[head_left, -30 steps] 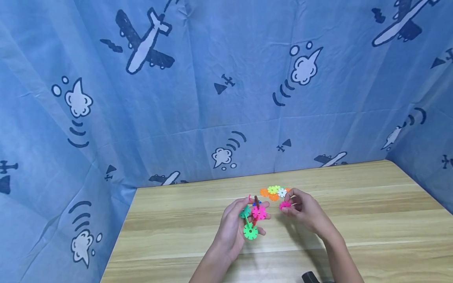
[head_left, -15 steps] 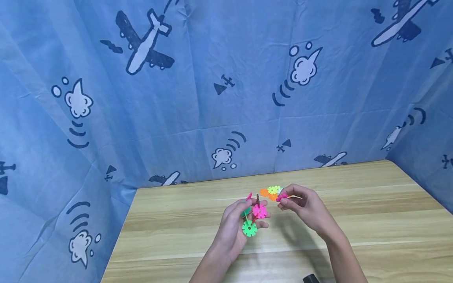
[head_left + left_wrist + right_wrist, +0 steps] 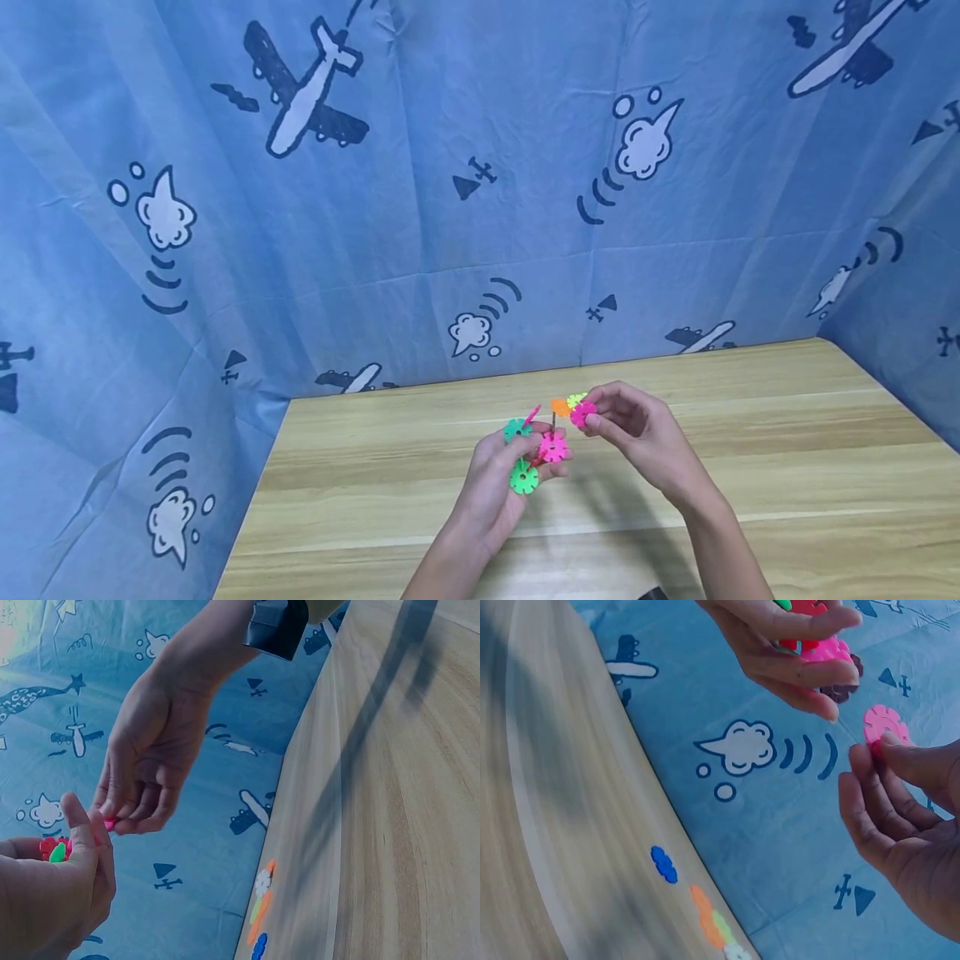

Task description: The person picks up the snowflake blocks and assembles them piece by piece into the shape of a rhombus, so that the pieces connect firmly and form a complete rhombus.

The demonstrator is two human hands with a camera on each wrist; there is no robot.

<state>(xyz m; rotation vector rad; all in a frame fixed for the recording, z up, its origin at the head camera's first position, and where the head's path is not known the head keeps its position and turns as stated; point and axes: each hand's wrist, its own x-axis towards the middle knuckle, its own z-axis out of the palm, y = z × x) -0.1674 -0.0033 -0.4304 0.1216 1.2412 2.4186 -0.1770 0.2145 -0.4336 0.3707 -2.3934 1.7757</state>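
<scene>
My left hand holds a cluster of interlocking snowflake discs above the table. The cluster has a green disc lowest, a teal disc by the thumb and a pink disc on the right. A brown disc and a red one belong to it too, as the right wrist view shows. Between thumb and fingertips my right hand pinches a single pink disc, its flat face toward the head camera. A short gap separates that disc from the cluster.
Behind the hands, orange and yellow discs lie on the wooden table. A white disc and a blue one lie near them. A blue printed curtain hangs behind. Something black shows at the bottom edge.
My right hand has moved slightly left and away with the pink disc, turning its face toward the head camera. The cluster in my left hand has tilted, its green disc rising a little.
</scene>
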